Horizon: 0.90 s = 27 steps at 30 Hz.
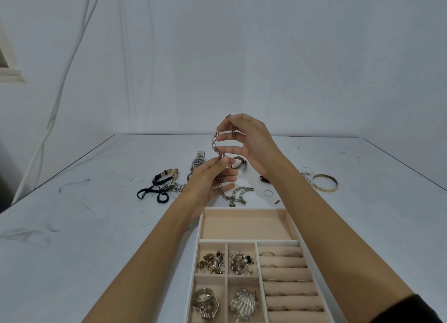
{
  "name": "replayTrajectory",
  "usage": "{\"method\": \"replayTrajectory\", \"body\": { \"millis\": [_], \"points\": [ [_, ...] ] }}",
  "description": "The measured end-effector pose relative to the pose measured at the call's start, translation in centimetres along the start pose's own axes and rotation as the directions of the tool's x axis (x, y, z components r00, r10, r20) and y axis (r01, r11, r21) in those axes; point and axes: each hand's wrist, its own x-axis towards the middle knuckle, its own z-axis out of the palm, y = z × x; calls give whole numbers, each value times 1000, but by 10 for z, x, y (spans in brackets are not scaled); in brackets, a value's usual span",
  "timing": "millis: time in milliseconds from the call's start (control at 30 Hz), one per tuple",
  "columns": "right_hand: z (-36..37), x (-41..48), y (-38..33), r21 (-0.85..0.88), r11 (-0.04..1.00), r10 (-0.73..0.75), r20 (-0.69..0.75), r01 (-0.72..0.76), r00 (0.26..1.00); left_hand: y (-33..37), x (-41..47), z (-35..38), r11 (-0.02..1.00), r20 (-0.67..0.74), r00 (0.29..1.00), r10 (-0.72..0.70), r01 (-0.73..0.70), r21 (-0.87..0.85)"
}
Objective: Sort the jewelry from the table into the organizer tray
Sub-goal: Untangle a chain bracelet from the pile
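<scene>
Right of the black braided cord bracelet (pixel 152 194) on the white worktop (pixel 96 226), the left hand (pixel 208 180) pinches a silver chunky-link chain (pixel 214 140) between thumb and curled fingers. The chain's held length runs nearly upright above the far end of the beige organizer tray (pixel 291 222), its top end pinched by the right hand (pixel 246 139), whose other fingers are spread. Its tail drops behind the left hand to a heap on the worktop. Lifted carelessly, that trailing tail could knot, or sweep the small thin ring (pixel 268 193) just beside it.
</scene>
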Motion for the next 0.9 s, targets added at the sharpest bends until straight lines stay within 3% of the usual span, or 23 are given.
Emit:
{"method": "replayTrajectory", "body": {
  "millis": [267, 600, 900],
  "points": [
    [-2, 1, 0, 104, 995, 3, -66, 4, 998, 0, -1, 3, 1000, -37, 999, -16, 16, 2],
    [-9, 2, 6, 58, 998, 6, -135, 2, 991, 1, 0, 2, 997, 8, 1000, 25, -26, 72],
    [-20, 3, 11, 31, 999, 20, -222, -13, 975, 0, -1, 2, 994, -53, 996, 69, -64, 84]
  ]
}}
